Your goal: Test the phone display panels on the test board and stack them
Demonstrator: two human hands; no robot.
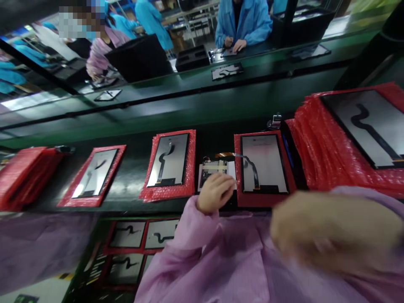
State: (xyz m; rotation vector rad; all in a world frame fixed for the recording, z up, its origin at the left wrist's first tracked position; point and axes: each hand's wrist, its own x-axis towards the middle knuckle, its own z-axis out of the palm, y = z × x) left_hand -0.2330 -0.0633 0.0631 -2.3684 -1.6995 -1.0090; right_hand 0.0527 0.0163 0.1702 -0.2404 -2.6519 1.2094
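My left hand (216,192) rests at the near edge of a small circuit board (214,167) with a pale strip across it. Its fingers are curled together, and whatever lies under them is hidden. An orange-and-black ribbon cable (249,162) runs from beside the board onto a display panel (265,158), which lies silver side up on a red bubble bag (238,168). Close to the camera, my right hand (334,231) hangs over my lap to the right of that panel. Motion smears its fingers, so what it holds, if anything, does not show.
More panels on red bags lie leftward, one nearby (170,160) and one farther (96,172). A thick stack of red bags (309,151) bears a panel at right; another red stack (25,176) stands far left. Panels fill a lower shelf (128,233). Across the line sits a blue-coated person (243,21).
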